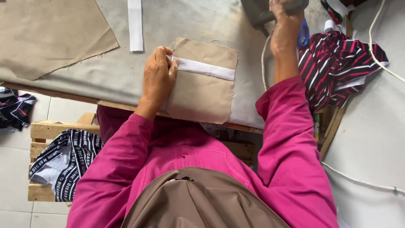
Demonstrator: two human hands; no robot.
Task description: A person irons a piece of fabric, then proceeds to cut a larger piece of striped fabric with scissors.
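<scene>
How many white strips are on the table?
2: one white strip lies across the tan fabric piece under the left hand; another strip lies apart near the table's far edge. More may be hidden.

Bench (126, 74): covered in grey cloth, wooden edge visible along the near side.

Large tan fabric sheet (46, 33): lies flat on the bench, well to the left of the left grip, raw frayed edge facing it.

Spare white strip (135, 25): lies on the bench just beyond and left of the left grip, running away from the viewer.

Striped garment (337, 63): dark with red and white stripes, bunched just right of the right grip.

Blue scissor handles (303, 33): just beside the right grip.

White cord (382, 63): runs past the garment, right of the right grip.

Wooden pallet (46, 131): on the tiled floor below the left grip, carrying black-and-white printed fabric (67, 162).
</scene>
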